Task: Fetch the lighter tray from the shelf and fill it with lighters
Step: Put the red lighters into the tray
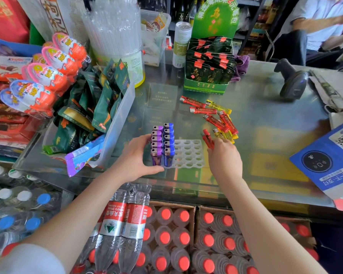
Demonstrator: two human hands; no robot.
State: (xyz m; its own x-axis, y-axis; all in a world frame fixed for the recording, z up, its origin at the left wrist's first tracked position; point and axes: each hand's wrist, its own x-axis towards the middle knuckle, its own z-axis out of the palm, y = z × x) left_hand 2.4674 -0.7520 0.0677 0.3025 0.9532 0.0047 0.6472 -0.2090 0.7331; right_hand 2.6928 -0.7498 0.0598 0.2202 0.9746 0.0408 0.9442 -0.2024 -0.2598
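Bottled water (125, 220) crowds below the cluttered glass counter (265, 119).

Glass counter (265, 119), white lighter tray (188, 155), loose red and yellow lighters (216, 115), barcode scanner (291, 80), green packet box (206, 84)

"Kinder" on egg packs (48, 74); "NONGFU SPRING" on bottle labels (115, 216).

Cluttered shop, glass counter (265, 115), stocked shelves (251, 26) behind
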